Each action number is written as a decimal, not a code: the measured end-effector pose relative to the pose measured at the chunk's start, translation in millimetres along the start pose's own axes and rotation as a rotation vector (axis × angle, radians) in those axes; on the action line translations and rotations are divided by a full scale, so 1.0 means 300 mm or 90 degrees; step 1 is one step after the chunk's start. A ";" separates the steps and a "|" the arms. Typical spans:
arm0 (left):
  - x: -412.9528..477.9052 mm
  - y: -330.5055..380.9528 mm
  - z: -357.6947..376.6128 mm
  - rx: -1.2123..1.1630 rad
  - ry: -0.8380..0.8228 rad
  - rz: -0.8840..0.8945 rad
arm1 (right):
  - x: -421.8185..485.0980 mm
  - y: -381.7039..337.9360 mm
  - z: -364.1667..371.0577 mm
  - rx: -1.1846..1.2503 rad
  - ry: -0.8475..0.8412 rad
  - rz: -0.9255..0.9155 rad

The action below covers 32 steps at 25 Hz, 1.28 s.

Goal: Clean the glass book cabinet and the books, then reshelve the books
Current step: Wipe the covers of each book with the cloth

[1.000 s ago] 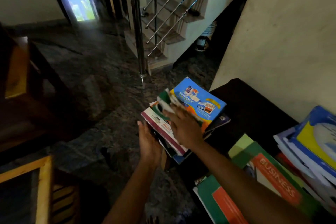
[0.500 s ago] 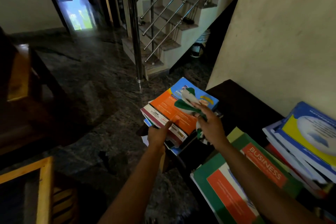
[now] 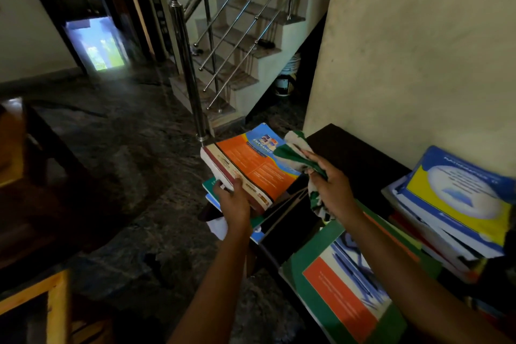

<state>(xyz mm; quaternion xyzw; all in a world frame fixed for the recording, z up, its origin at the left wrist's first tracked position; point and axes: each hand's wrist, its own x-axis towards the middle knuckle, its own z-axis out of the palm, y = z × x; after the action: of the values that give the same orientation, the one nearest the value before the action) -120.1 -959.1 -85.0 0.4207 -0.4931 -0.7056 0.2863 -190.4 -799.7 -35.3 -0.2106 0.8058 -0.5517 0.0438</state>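
While the thick orange-and-blue book (image 3: 251,169) sits tilted on top of an untidy book pile (image 3: 265,227) at the left end of the dark tabletop (image 3: 357,153), I see the left hand (image 3: 234,200) on its near spine edge, grip curled round that edge and holding it. The left forearm comes up from the bottom of the frame, wrist about straight. The right hand (image 3: 333,190) is just right of the book, grip bunched tight round a green-and-white cloth (image 3: 296,152). The cloth's free end lies over the book's far right corner, on the blue part. The right forearm crosses above a green book (image 3: 337,288) with an orange panel, flat on the tabletop.

Book look: orange cover, blue top band printed "ENTRANCE", maroon spine, pale page block, glossy.

Edges: the pile juts past the tabletop's left edge over the dark stone floor (image 3: 125,153), corners sticking out. To the right, well apart, is another stack topped by a blue-and-yellow book (image 3: 458,198), close against the cream wall (image 3: 418,50). There is open floor to the left. A steel stair post (image 3: 185,70) stands just behind the book, with the staircase (image 3: 237,45) beyond. A wooden frame (image 3: 55,304) is at low left.
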 end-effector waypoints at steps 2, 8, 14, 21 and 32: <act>0.038 0.016 0.001 -0.010 0.006 -0.044 | -0.003 -0.008 -0.007 0.010 0.000 0.008; 0.098 0.082 -0.059 -0.149 -0.048 -0.276 | -0.010 -0.015 -0.015 0.034 -0.028 0.039; -0.022 0.230 0.029 -0.043 -0.128 -0.052 | -0.043 -0.056 -0.141 0.023 0.039 0.025; -0.229 0.269 0.366 0.181 -0.342 0.277 | -0.175 -0.069 -0.486 -0.042 0.259 0.025; -0.536 -0.070 0.992 0.385 -0.704 1.073 | -0.409 0.119 -0.948 -0.068 0.517 0.110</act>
<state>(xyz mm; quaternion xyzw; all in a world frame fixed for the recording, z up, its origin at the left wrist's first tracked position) -302.9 -684.7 -7.0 -0.3852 -0.8438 -0.2195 0.3023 -175.6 -493.6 22.7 0.0906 0.7996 -0.5417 -0.2427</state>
